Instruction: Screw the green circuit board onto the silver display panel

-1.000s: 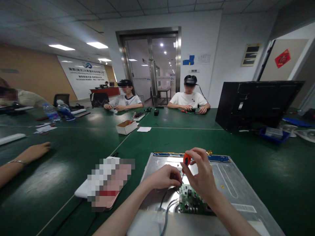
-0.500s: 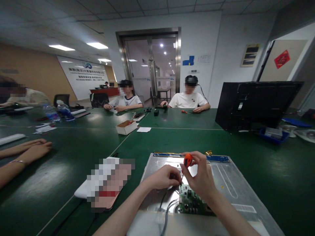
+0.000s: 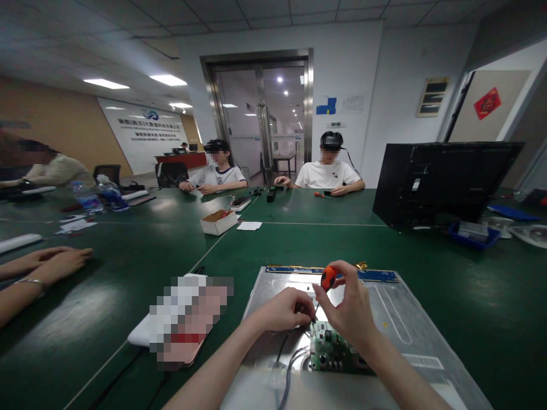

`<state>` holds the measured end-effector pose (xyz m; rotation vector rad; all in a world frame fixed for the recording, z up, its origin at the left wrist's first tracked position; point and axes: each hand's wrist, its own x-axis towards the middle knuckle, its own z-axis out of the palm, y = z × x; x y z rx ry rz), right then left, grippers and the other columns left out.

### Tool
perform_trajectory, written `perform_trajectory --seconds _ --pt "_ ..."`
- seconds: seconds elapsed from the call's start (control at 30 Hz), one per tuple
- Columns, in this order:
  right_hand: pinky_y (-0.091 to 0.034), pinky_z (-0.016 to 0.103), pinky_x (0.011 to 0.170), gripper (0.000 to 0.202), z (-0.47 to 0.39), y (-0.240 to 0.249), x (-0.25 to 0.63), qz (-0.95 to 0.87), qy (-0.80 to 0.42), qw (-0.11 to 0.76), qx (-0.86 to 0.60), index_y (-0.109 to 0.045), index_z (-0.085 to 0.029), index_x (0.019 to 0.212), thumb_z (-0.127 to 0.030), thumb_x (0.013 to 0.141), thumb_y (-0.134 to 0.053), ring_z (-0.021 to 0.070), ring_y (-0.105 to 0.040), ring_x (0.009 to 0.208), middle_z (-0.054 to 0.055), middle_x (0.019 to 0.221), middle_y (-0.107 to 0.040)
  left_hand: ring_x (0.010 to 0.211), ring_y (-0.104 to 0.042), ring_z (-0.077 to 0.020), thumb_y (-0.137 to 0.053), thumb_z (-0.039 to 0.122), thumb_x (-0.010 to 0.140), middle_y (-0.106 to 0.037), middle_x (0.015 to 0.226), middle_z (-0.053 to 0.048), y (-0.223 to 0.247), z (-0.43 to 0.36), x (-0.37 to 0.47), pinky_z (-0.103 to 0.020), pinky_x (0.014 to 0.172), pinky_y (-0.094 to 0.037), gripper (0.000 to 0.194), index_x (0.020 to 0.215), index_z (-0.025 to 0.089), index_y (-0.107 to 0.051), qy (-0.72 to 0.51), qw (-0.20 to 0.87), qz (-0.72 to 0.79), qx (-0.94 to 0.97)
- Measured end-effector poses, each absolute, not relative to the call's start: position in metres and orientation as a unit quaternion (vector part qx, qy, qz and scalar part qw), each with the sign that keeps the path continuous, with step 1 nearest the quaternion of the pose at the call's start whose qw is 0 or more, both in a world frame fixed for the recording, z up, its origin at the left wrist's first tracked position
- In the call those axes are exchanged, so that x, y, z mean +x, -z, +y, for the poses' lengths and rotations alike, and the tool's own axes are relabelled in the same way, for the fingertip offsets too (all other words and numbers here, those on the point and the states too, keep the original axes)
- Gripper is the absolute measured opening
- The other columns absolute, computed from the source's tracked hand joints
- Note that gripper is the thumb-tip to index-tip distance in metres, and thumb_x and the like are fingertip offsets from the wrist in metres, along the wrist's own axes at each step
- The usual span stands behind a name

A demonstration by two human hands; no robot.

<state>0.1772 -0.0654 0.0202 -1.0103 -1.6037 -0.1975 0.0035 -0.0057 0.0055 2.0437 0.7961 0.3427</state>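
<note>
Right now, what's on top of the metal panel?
Green circuit board, gray cable, blue circuit strip along the far edge. Right hand hides part of the green board; can't see what's there.

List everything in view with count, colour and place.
table: one, green, centre
metal panel: one, silver, on table
circuit board: one, green, on panel
cables: several, dark, on panel
screwdriver: one, orange and black, over board
blurred items: two, white and pink, left of panel
box: one, white, table middle
bottles: two, clear and blue, left
monitor: one, black, right
tray: one, blue, by monitor
double door: one, silver, far wall
other people: at least three, light tops, around table
left hand: one, bare, by screwdriver tip
right hand: one, bare, holding screwdriver
</note>
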Motion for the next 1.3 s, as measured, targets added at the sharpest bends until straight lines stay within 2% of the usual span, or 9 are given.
perform_trajectory --seconds 0.17,0.33,0.5,0.57,0.73,0.87,1.03,1.1,1.3 --pt "-0.054 0.029 0.059 0.024 -0.065 -0.025 0.177 -0.694 0.092 0.579 -0.418 -0.050 -0.023 0.118 -0.023 0.095 -0.056 0.0174 -0.063 0.071 0.006 0.095 -0.060 0.063 -0.054 -0.0138 -0.063 0.007 0.067 -0.061 0.065 0.004 -0.007 -0.006 0.004 -0.022 0.061 -0.041 0.013 0.073 0.017 -0.068 -0.137 0.449 0.319 0.823" --pt "-0.056 0.032 0.067 0.033 -0.067 -0.028 0.178 -0.709 0.090 0.565 -0.412 -0.052 -0.023 0.129 -0.017 0.096 -0.048 0.0204 -0.067 0.083 0.010 0.106 -0.065 0.064 -0.056 -0.0139 -0.062 0.004 0.067 -0.061 0.066 0.005 -0.007 -0.007 0.005 -0.022 0.062 -0.042 0.015 0.073 0.017 -0.066 -0.136 0.457 0.318 0.820" --pt "-0.056 0.030 0.061 0.025 -0.064 -0.023 0.179 -0.690 0.080 0.584 -0.421 -0.048 -0.022 0.116 -0.026 0.094 -0.059 0.0175 -0.065 0.064 0.002 0.082 -0.067 0.066 -0.056 -0.0147 -0.064 0.004 0.067 -0.061 0.065 0.005 -0.006 -0.007 0.005 -0.023 0.064 -0.042 0.014 0.073 0.017 -0.066 -0.131 0.454 0.328 0.818" --pt "-0.056 0.029 0.059 0.025 -0.063 -0.021 0.179 -0.683 0.075 0.590 -0.423 -0.045 -0.023 0.113 -0.026 0.094 -0.060 0.0164 -0.065 0.061 0.001 0.079 -0.067 0.065 -0.055 -0.0144 -0.065 0.005 0.068 -0.060 0.065 0.005 -0.007 -0.007 0.005 -0.023 0.064 -0.041 0.013 0.072 0.017 -0.066 -0.132 0.453 0.330 0.817" --pt "-0.058 0.031 0.064 0.027 -0.062 -0.020 0.178 -0.689 0.065 0.589 -0.417 -0.041 -0.023 0.121 -0.024 0.096 -0.054 0.0160 -0.067 0.065 0.005 0.094 -0.071 0.063 -0.052 -0.0138 -0.067 0.008 0.071 -0.056 0.063 0.006 -0.009 -0.009 0.006 -0.022 0.060 -0.040 0.009 0.073 0.017 -0.065 -0.133 0.451 0.334 0.817" --pt "-0.059 0.032 0.066 0.029 -0.063 -0.021 0.178 -0.703 0.071 0.576 -0.411 -0.046 -0.023 0.127 -0.021 0.098 -0.050 0.0193 -0.069 0.081 0.011 0.110 -0.067 0.061 -0.051 -0.0127 -0.068 0.009 0.071 -0.055 0.063 0.006 -0.009 -0.010 0.006 -0.021 0.057 -0.040 0.009 0.074 0.017 -0.065 -0.133 0.453 0.330 0.818" --pt "-0.059 0.035 0.072 0.036 -0.064 -0.023 0.179 -0.713 0.078 0.558 -0.417 -0.050 -0.024 0.134 -0.016 0.099 -0.044 0.0220 -0.070 0.089 0.011 0.113 -0.066 0.062 -0.052 -0.0131 -0.068 0.011 0.072 -0.057 0.065 0.005 -0.008 -0.008 0.006 -0.021 0.056 -0.040 0.008 0.076 0.017 -0.066 -0.129 0.448 0.328 0.822" --pt "-0.059 0.036 0.073 0.036 -0.064 -0.022 0.180 -0.714 0.083 0.555 -0.420 -0.049 -0.024 0.135 -0.017 0.099 -0.045 0.0221 -0.070 0.087 0.011 0.110 -0.068 0.063 -0.053 -0.0134 -0.069 0.012 0.073 -0.058 0.066 0.004 -0.007 -0.008 0.006 -0.021 0.056 -0.040 0.007 0.076 0.017 -0.066 -0.128 0.446 0.328 0.823" --pt "-0.059 0.032 0.061 0.031 -0.061 -0.018 0.180 -0.689 0.082 0.580 -0.428 -0.046 -0.023 0.123 -0.029 0.095 -0.059 0.0187 -0.068 0.067 0.007 0.094 -0.071 0.062 -0.052 -0.0130 -0.065 0.008 0.070 -0.056 0.064 0.005 -0.008 -0.008 0.006 -0.021 0.059 -0.040 0.009 0.072 0.017 -0.064 -0.131 0.439 0.328 0.826"
